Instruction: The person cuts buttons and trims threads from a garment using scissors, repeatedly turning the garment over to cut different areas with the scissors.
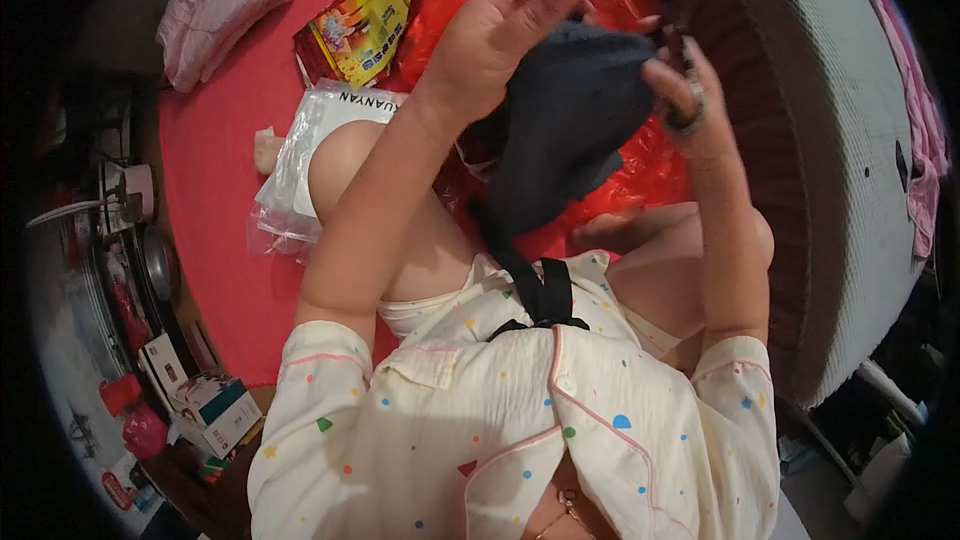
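A dark navy cloth [575, 115] hangs between my two hands, over my lap, with a black strap [520, 275] trailing down to my waist. My left hand [500, 35] is at the cloth's upper left edge, its fingers bent and partly hidden behind the fabric. At the upper right corner, my right hand [690, 95] pinches the cloth between thumb and fingers. Under and behind the cloth lies a crumpled red plastic bag [640, 175].
A yellow and dark red packet [362, 25] and a clear plastic bag with a white panel [300, 165] lie on the red sheet [215, 230]. A pink pillow [228, 5] is at upper left. Boxes [215, 415] stand at lower left, and a grey ribbed cushion [850, 170] rises at right.
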A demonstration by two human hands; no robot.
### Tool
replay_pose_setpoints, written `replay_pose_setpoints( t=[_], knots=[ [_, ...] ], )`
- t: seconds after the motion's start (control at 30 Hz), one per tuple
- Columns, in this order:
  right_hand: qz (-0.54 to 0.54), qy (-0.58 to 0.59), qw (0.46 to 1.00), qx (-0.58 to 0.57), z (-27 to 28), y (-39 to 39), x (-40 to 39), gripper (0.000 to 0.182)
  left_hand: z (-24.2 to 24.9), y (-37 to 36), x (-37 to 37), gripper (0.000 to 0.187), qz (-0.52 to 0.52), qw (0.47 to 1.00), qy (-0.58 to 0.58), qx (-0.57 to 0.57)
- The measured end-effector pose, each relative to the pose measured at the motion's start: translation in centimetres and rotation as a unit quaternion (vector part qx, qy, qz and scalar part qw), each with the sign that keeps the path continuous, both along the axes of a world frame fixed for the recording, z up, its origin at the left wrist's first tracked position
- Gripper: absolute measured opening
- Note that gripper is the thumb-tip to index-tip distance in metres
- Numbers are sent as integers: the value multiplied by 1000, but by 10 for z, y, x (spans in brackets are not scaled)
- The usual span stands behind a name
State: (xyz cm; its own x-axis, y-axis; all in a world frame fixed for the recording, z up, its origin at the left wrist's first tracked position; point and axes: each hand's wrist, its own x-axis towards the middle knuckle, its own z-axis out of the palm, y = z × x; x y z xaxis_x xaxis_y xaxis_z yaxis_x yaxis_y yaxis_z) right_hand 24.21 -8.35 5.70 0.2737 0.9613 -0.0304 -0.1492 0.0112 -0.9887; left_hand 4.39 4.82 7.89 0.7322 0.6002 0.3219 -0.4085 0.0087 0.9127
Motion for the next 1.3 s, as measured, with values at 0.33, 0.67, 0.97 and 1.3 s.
replay_pose_setpoints(
  t=[0.33,0.67,0.97,1.3],
  knots=[
    [53,-317,874,364,46,-16,130,66,-38,30,-10,16,-123,941,271,161],
    [-139,-137,979,62,38,-35,69,54,-17,46,-41,19,-10,966,243,92],
    [5,-100,994,44,-9,-23,-12,65,-22,-28,7,43,6,924,254,284],
    [35,-43,998,36,-13,-25,-19,59,-43,-46,-2,24,-66,949,226,-210]
  ],
)
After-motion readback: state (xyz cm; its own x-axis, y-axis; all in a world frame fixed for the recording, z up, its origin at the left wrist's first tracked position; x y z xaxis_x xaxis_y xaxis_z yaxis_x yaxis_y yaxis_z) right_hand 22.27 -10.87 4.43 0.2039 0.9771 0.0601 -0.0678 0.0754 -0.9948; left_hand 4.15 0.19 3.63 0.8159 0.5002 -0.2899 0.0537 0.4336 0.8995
